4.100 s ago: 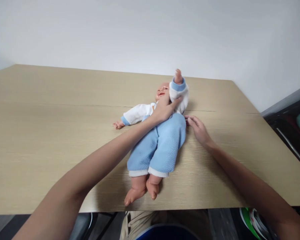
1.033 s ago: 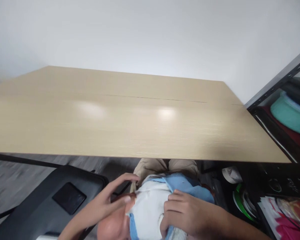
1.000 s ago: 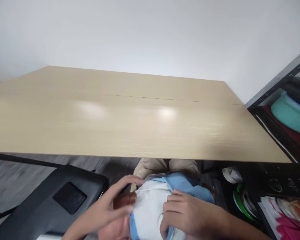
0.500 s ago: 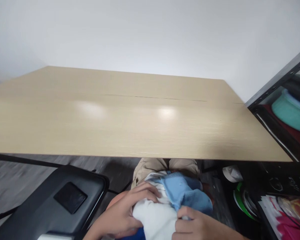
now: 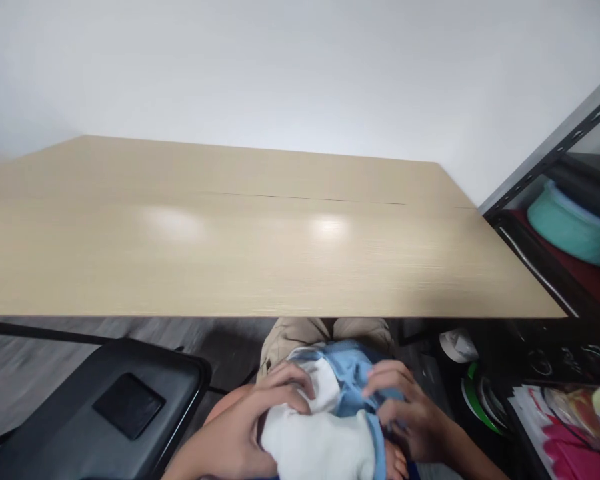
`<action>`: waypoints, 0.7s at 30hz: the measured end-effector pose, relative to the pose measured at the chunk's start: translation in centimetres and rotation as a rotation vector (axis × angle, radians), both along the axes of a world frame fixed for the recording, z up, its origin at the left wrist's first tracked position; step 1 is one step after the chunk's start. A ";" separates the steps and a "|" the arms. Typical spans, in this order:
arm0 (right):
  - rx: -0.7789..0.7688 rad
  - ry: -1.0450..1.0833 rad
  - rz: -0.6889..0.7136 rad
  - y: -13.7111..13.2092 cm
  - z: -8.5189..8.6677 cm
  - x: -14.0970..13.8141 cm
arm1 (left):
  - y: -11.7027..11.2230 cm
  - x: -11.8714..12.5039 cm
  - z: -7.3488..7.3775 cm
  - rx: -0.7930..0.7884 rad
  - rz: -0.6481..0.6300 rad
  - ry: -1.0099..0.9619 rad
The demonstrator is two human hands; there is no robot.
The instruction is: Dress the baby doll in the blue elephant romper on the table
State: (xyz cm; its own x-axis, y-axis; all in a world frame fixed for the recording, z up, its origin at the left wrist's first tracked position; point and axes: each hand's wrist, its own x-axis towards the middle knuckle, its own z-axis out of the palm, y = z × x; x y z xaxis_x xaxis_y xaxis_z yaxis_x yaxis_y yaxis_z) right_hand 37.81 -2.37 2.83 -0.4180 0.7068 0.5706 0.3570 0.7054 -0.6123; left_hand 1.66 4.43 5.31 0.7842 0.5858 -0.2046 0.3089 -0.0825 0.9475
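Observation:
On my lap lies a white and blue cloth garment point(image 5: 320, 440) with a blue-edged opening. Small toes point(image 5: 396, 460) poke out of that opening, looking like a doll's foot. My left hand point(image 5: 250, 427) is curled around the left part of the white cloth, fingers on top and thumb below. Over the bunched blue cloth point(image 5: 353, 377), my right hand point(image 5: 410, 407) has its fingers apart, close to or touching the fabric. Part of the garment is hidden beneath both hands.
A wooden table point(image 5: 260, 260) spans the view ahead. To the left, a black phone point(image 5: 129, 405) lies on a black chair seat point(image 5: 180, 377). At the right stand a dark shelf with a teal container point(image 5: 575, 223) and papers with a pink item point(image 5: 577, 440).
My right hand has let go of the cloth edge and moved up and right over the blue fabric. The blue-edged opening and toes now show. My left hand stays nearly in place.

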 end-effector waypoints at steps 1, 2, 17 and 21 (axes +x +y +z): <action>-0.085 0.006 0.004 0.8 0.2 -0.1 | 0.1 0.3 0.7 0.023 -0.042 0.014; -0.188 0.011 0.006 1.7 0.4 -0.3 | 0.2 0.6 1.4 0.030 -0.079 0.022; -1.024 -0.464 0.234 15.4 -1.2 -10.5 | 3.8 1.5 -1.3 0.053 0.293 0.596; -1.079 -0.495 0.223 16.4 -2.2 -12.5 | 3.8 1.6 -1.9 0.090 0.298 0.681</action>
State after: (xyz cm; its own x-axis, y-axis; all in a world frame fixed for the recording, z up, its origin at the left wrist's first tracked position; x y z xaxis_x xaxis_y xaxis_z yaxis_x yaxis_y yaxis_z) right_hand 25.26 14.05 0.58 -0.5980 0.6055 -0.5252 0.6547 -0.0089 -0.7558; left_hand 3.28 8.23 3.44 0.3063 0.7912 -0.5293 0.8460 0.0286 0.5324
